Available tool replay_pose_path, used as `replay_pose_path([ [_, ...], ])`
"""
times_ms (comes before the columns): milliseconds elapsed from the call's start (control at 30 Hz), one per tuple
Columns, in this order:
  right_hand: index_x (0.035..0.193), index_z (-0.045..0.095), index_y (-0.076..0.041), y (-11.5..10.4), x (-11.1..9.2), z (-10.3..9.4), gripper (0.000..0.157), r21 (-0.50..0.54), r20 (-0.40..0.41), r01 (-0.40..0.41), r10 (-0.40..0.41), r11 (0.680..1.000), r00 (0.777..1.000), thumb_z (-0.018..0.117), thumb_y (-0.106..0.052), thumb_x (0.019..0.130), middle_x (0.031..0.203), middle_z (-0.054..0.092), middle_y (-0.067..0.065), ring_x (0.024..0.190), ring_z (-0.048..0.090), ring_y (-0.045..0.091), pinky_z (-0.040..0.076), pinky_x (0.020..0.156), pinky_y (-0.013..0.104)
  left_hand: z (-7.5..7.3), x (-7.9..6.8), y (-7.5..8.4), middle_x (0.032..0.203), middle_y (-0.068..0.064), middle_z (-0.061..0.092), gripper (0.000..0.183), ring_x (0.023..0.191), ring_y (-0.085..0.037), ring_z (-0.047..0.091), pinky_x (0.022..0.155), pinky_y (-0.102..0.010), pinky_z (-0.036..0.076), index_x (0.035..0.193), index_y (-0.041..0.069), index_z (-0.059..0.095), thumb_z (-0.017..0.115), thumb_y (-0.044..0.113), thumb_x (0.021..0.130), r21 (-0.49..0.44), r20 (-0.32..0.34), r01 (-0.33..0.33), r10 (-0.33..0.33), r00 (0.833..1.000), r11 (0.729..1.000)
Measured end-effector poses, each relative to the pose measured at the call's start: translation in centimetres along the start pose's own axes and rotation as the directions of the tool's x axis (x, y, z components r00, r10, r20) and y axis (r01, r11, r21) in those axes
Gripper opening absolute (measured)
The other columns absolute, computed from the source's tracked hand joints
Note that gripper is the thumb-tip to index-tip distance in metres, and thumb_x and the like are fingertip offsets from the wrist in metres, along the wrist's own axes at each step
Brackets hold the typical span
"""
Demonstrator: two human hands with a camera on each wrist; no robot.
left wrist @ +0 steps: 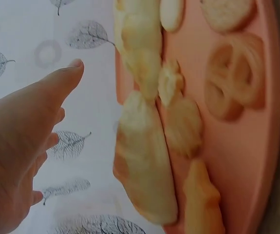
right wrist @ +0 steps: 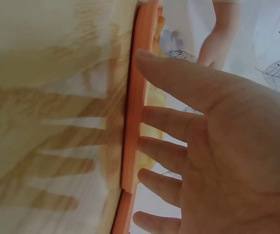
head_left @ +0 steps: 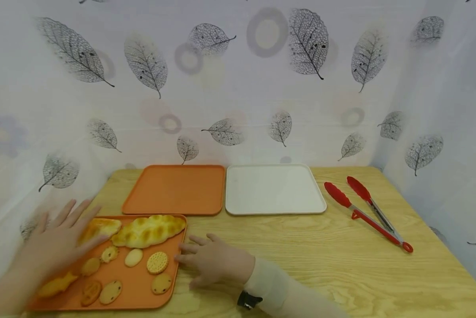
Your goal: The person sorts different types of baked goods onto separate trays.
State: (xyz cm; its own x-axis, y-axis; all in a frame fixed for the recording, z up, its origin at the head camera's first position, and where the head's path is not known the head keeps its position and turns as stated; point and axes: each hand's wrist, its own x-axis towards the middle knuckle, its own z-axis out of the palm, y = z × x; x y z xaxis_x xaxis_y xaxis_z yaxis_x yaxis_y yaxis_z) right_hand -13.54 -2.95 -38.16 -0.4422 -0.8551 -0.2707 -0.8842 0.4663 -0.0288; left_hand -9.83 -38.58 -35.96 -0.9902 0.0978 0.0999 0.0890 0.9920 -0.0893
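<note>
An orange tray (head_left: 142,301) at the front left bears two long breads and several cookies. My left hand (head_left: 57,240), fingers spread and straight, is over the tray's left side and overlaps one bread (head_left: 110,226) in the head view. Its thumb points toward the small cookies; nothing is in it. My right hand (head_left: 216,260) lies just beyond the tray's right edge, fingertips right at the rim, fingers spread. In the left wrist view a pretzel-shaped cookie (left wrist: 234,75) and a fish-shaped cookie (left wrist: 201,202) show. The right wrist view has the tray's side wall (right wrist: 136,97) beside the fingertips.
Behind stand a second orange tray (head_left: 176,190) and a white tray (head_left: 275,190), side by side with nothing on them. Red-tipped tongs (head_left: 375,216) lie spread at the right on the wooden table (head_left: 321,260). A leaf-patterned curtain (head_left: 238,88) surrounds the table's back and sides.
</note>
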Motion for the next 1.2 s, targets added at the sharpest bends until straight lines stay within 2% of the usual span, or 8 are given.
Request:
replay_pose_path([
  [167, 0.151, 0.031, -0.041, 0.2, 0.0, 0.0, 0.066, 0.016, 0.014, -0.021, 0.021, 1.0, 1.0, 0.054, -0.06, 0.092, 0.161, 0.024, -0.014, 0.151, 0.019, 0.014, 0.027, 0.12, 0.047, 0.7, -1.0, -1.4, 0.156, -0.026, 0.026, 0.09, 0.15, -0.042, -0.006, 0.111, -0.055, -0.029, 0.159, 0.017, 0.012, 0.048, 0.066, 0.092, 0.059, -0.032, -0.003, 0.005, 0.999, 0.998],
  [467, 0.151, 0.033, -0.039, 1.4, -2.5, 0.7, 0.067, -0.026, 0.004, -0.006, 0.006, 1.0, 1.0, 0.057, -0.058, 0.091, 0.16, 0.028, -0.013, 0.15, 0.024, 0.016, 0.032, 0.117, 0.046, 1.3, -2.6, -2.5, 0.133, -0.019, 0.057, 0.062, 0.13, -0.041, 0.039, 0.12, -0.051, -0.017, 0.131, 0.01, 0.057, 0.065, 0.053, 0.087, 0.142, -0.162, -0.126, 0.149, 0.975, 0.982],
  [633, 0.151, 0.035, -0.037, 2.5, -4.6, 1.3, 0.066, -0.038, 0.001, 0.01, -0.01, 0.999, 1.0, 0.056, -0.058, 0.092, 0.16, 0.029, -0.01, 0.15, 0.026, 0.018, 0.034, 0.117, 0.045, 2.1, -3.3, -2.1, 0.127, -0.015, 0.062, 0.054, 0.123, -0.036, 0.044, 0.12, -0.057, 0.007, 0.124, 0.011, 0.065, 0.069, 0.047, 0.085, 0.117, -0.178, -0.175, 0.194, 0.965, 0.978],
  [700, 0.151, 0.035, -0.036, 3.0, -5.4, 1.6, 0.066, -0.036, 0.003, 0.015, -0.015, 0.999, 1.0, 0.055, -0.059, 0.092, 0.16, 0.029, -0.01, 0.15, 0.026, 0.018, 0.034, 0.117, 0.045, 2.5, -3.5, -1.8, 0.125, -0.013, 0.063, 0.052, 0.121, -0.034, 0.046, 0.121, -0.054, 0.005, 0.121, 0.011, 0.067, 0.071, 0.046, 0.084, 0.116, -0.178, -0.197, 0.215, 0.96, 0.974],
  [833, 0.15, 0.036, -0.035, 3.8, -6.9, 2.2, 0.065, -0.018, -0.017, 0.02, -0.02, 1.0, 1.0, 0.055, -0.057, 0.092, 0.16, 0.03, -0.008, 0.149, 0.028, 0.021, 0.034, 0.116, 0.046, 3.1, -3.9, -1.4, 0.126, -0.012, 0.063, 0.052, 0.121, -0.033, 0.045, 0.116, -0.026, -0.025, 0.122, 0.011, 0.067, 0.07, 0.047, 0.085, 0.097, -0.143, -0.234, 0.246, 0.959, 0.967],
  [933, 0.15, 0.038, -0.035, 4.3, -8.1, 2.6, 0.064, 0.003, -0.028, 0.01, -0.01, 1.0, 1.0, 0.057, -0.055, 0.092, 0.159, 0.032, -0.007, 0.148, 0.03, 0.022, 0.035, 0.115, 0.048, 3.6, -3.9, -1.3, 0.126, -0.01, 0.063, 0.054, 0.131, -0.032, 0.039, 0.113, -0.019, -0.025, 0.121, 0.013, 0.067, 0.07, 0.051, 0.083, 0.098, -0.164, -0.281, 0.294, 0.942, 0.955],
  [1067, 0.149, 0.04, -0.035, 4.8, -9.8, 2.8, 0.064, 0.004, -0.034, -0.011, 0.011, 1.0, 0.999, 0.059, -0.054, 0.091, 0.158, 0.034, -0.007, 0.147, 0.031, 0.023, 0.035, 0.115, 0.047, 4.4, -3.9, -0.8, 0.122, -0.006, 0.065, 0.058, 0.129, -0.03, 0.041, 0.121, -0.025, -0.016, 0.118, 0.015, 0.069, 0.069, 0.059, 0.08, 0.119, -0.212, -0.336, 0.354, 0.911, 0.934],
  [1200, 0.148, 0.042, -0.033, 5.5, -11.5, 3.3, 0.06, 0.032, -0.057, -0.011, 0.013, 0.999, 0.998, 0.057, -0.052, 0.093, 0.157, 0.036, -0.006, 0.147, 0.032, 0.025, 0.035, 0.115, 0.048, 4.4, -3.9, 0.6, 0.125, -0.004, 0.065, 0.061, 0.121, -0.028, 0.046, 0.117, -0.021, -0.021, 0.121, 0.017, 0.067, 0.066, 0.062, 0.08, 0.126, -0.188, -0.349, 0.368, 0.911, 0.929],
])
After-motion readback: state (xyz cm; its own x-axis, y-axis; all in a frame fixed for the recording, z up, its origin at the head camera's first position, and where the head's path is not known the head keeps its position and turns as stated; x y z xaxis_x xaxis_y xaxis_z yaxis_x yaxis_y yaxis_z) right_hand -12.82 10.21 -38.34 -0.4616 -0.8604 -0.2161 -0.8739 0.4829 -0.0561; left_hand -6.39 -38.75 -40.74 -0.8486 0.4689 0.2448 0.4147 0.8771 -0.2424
